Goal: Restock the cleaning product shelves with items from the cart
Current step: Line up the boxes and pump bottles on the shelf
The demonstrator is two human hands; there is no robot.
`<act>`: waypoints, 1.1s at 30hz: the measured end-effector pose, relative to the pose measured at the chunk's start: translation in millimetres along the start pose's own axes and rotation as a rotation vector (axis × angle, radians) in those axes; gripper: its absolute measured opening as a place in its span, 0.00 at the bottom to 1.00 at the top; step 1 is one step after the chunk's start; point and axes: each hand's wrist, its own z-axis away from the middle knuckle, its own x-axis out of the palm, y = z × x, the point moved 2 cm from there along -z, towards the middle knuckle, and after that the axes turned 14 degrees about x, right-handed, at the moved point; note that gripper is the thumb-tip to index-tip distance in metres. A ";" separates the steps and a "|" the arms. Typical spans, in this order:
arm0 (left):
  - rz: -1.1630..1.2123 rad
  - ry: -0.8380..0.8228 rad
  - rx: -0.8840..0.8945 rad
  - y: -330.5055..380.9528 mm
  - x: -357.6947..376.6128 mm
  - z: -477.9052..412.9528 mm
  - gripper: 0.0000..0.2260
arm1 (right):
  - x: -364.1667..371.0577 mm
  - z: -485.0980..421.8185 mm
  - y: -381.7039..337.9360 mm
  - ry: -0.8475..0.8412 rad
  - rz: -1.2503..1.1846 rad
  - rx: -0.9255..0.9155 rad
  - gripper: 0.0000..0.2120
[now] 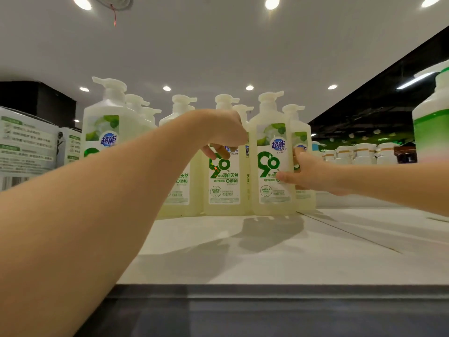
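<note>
Your right hand (308, 172) grips pale-green translucent plastic pump bottle (271, 132), thumb on its front. Bottle upright on white shelf (243, 259), front row. Your left hand (218, 132) curls over neighbouring pump bottle (224, 183), seemingly gripping it.

Left hand (223, 132) grips the middle bottle (224, 188), right hand (312, 173) the front-right bottle (269, 164) (both upright on the shelf (243, 254)).

Retail shop, cleaning aisle. Identical pump bottles (224, 181) with matching green labels stand in rows, faced forward, on a white shelf (267, 251). Printed boxes (26, 142) at left. Stacked white tubs (364, 153) on another display, far right. Recessed ceiling lights (249, 87) run in a line overhead.
</note>
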 end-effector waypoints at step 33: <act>-0.144 -0.113 0.564 85.5 9.8 38.6 0.09 | -76.0 203.9 32.5 0.104 0.294 -0.547 0.18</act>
